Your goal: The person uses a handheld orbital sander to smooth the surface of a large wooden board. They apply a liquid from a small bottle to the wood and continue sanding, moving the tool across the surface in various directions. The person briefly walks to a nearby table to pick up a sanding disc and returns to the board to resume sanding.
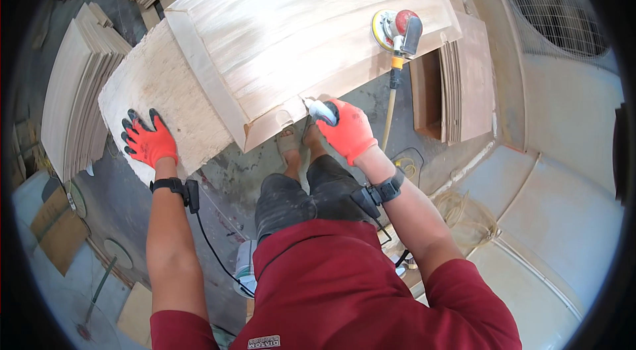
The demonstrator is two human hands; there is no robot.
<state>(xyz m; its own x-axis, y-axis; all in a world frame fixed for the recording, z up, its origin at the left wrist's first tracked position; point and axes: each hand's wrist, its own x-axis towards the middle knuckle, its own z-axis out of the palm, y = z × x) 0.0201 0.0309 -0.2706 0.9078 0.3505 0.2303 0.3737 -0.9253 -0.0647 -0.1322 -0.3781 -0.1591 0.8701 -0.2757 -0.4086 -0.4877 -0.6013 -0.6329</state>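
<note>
My left hand [149,139], in a red glove with black fingertips, lies flat with fingers spread on a rough, pale board [169,88]. Beside that board is a wide wooden panel [291,25] with a raised border and whitish streaks across its face. My right hand [348,130], gloved in red too, is closed around a small hand tool [322,112] with a white and blue-grey body. The tool's narrow tip meets the panel's near edge; its exact kind is unclear. A round sander [395,30] with a red top rests on the panel's right end.
A hose [389,115] runs down from the sander toward the floor. Stacked wooden panels stand at the left [83,85] and the right [464,78]. A coiled hose [467,217] lies at the right, and a fan behind a wire grille [556,8] is at the upper right.
</note>
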